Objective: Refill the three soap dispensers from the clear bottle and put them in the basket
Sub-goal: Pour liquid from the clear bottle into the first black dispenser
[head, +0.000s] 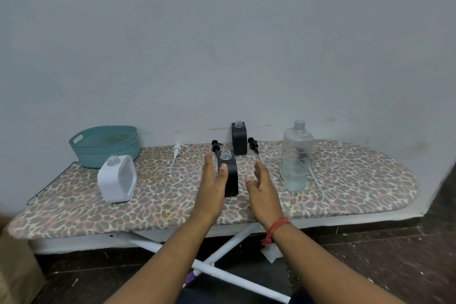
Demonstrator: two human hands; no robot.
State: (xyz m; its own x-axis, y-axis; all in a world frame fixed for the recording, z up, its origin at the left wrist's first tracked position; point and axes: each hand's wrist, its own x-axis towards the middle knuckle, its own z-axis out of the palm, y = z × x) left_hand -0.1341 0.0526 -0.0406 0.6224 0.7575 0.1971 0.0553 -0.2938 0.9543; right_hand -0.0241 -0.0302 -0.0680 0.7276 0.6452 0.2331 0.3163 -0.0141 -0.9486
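Observation:
A black dispenser with no pump stands at the middle of the ironing board. My left hand lies against its left side with straight fingers. My right hand hovers open just right of it, not touching. A second black dispenser stands behind, by the wall. A white dispenser stands at the left, also uncapped. The clear bottle stands uncapped at the right, with a little liquid at its bottom. The teal basket sits at the back left.
Two black pumps and a white pump lie loose near the back of the board. A thin white tube lies right of the clear bottle. The wall runs close behind; the board's crossed legs stand below.

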